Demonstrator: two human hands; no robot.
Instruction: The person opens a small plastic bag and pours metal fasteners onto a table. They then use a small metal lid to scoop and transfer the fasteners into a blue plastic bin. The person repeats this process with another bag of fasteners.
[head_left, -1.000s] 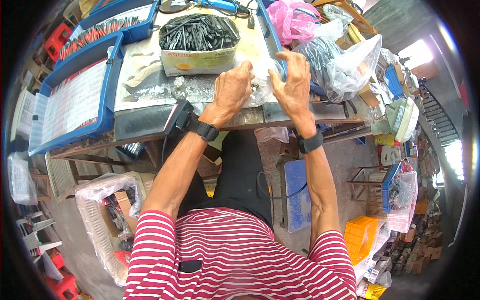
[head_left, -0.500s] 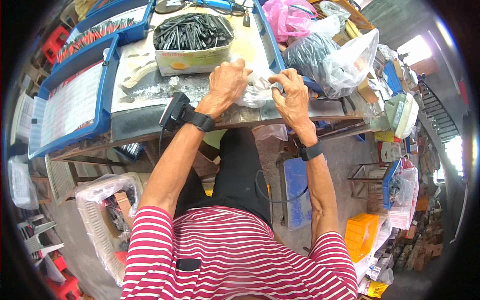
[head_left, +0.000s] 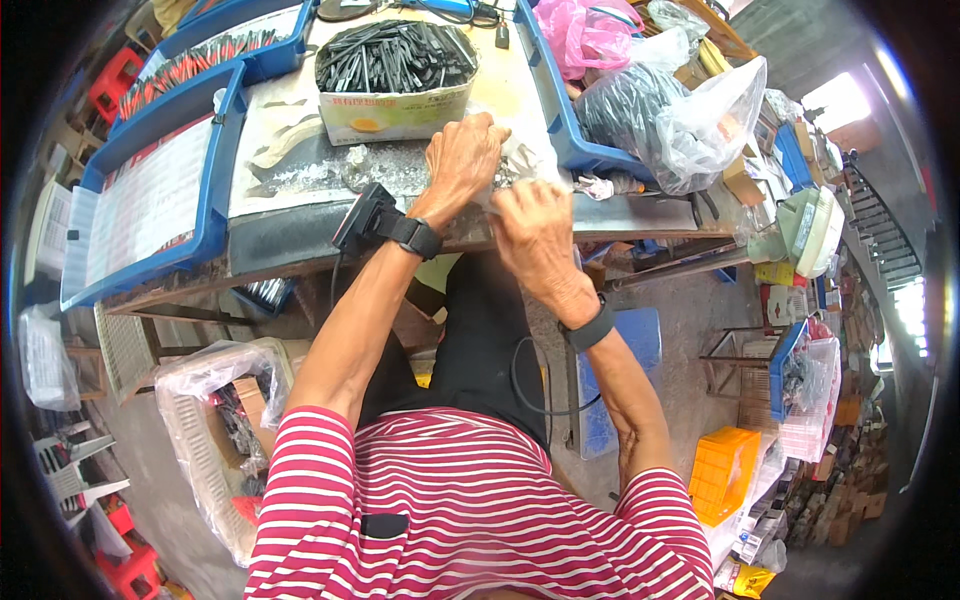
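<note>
left hand grasping clear plastic bag | right hand gripping same bag | cardboard box of black sticks just behind

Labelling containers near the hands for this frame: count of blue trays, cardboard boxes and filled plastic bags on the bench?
Blue trays: 3 (left, upper left, right of the box)
Cardboard box of dark sticks: 1
Plastic bags: 2 (pink, clear)
Total: 6
Both hands, left hand and right hand, work a crinkled clear wrapper.
</note>
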